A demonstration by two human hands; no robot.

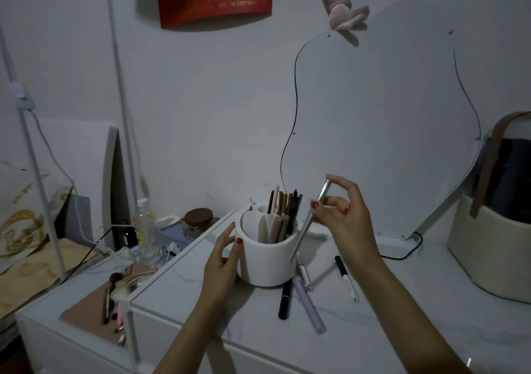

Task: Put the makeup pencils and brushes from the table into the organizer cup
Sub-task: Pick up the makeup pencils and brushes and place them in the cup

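Dim-lit table [402,302]: left hand [221,258] grips the cup [267,258] by its left wall, right hand [342,215] pinches a steep pencil [309,221], low tip just right of the rim.

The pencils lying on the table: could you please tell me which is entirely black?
The black pencil, leftmost, by the organizer cup; the others are lilac, silver, or white with a dark cap.

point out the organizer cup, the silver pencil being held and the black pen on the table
organizer cup [267,261], head view, front wall.
silver pencil [306,228], head view, lower half of the shaft.
black pen [286,299], head view, middle of the barrel.
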